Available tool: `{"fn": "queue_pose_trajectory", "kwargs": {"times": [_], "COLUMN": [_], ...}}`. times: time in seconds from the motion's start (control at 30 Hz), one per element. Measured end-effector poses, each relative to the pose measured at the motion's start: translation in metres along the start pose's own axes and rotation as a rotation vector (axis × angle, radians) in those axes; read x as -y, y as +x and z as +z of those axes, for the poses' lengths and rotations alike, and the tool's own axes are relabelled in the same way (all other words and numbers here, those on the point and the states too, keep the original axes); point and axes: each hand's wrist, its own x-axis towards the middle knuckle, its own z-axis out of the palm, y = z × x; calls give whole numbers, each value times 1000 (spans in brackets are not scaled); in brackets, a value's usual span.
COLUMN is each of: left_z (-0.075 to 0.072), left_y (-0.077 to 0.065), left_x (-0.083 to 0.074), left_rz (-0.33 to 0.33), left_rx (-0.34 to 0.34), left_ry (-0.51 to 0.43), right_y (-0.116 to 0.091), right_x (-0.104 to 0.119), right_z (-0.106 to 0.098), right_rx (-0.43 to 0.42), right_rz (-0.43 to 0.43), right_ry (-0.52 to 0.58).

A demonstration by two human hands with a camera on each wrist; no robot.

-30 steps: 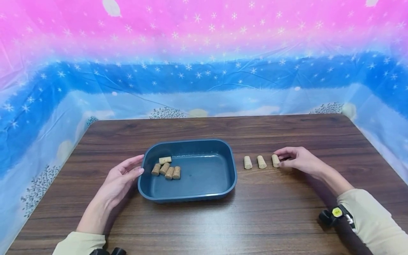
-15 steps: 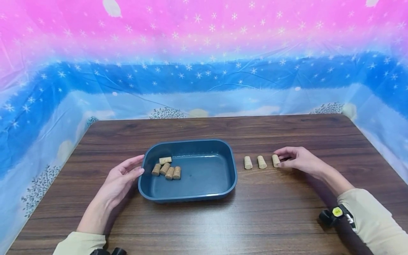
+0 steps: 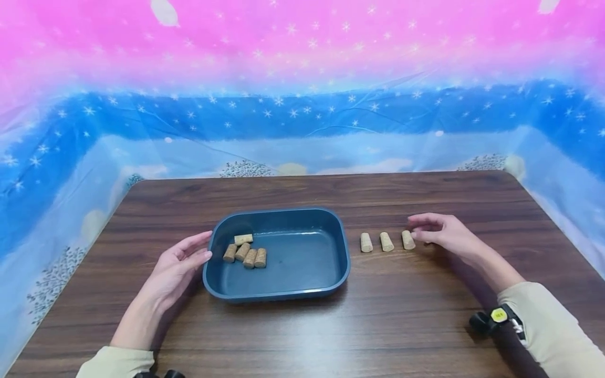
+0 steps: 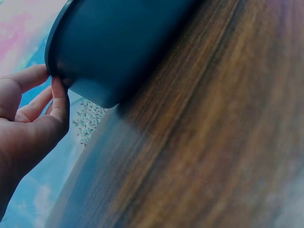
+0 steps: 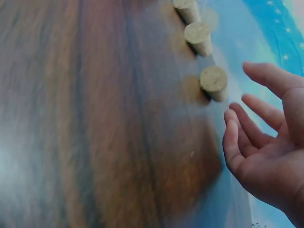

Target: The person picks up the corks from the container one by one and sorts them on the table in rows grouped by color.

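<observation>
Head view, corks: three pale corks [image 3: 387, 242] sat in a spaced row on the brown wooden desk [image 3: 302, 341], to the right of a dark blue tray [image 3: 302, 270].
Right hand [image 3: 449, 233]: beside the outermost cork [image 3: 408, 240], grip apart; the right wrist view showed a small gap between fingers and cork.
Tray contents: five corks [image 3: 250, 255] lay clustered near its left end.
Left hand [image 3: 170, 270]: grip apart, fingertips touching the tray's left end.
Backdrop [image 3: 293, 115]: pink and blue cloth with white snowflakes hung around the desk.
</observation>
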Motion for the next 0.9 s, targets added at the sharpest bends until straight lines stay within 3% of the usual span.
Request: {"fn": "queue_pose_trajectory", "kwargs": {"times": [0.13, 0.3, 0.5, 0.9], "left_z": [1, 1, 0, 1], "left_y": [1, 1, 1, 1], "left_x": [0, 0, 0, -2], "left_rz": [-9, -7, -5, -29], "left_rx": [-5, -2, 1, -3], "left_ry": [3, 1, -2, -13], "right_y": [-1, -1, -1, 21], "right_x": [12, 40, 72, 132], "right_z": [1, 12, 39, 104], "right_rx": [-70, -100, -113, -39], "right_rz": [-3, -27, -126, -269], "right_ry": [-37, -112, -248, -156]}}
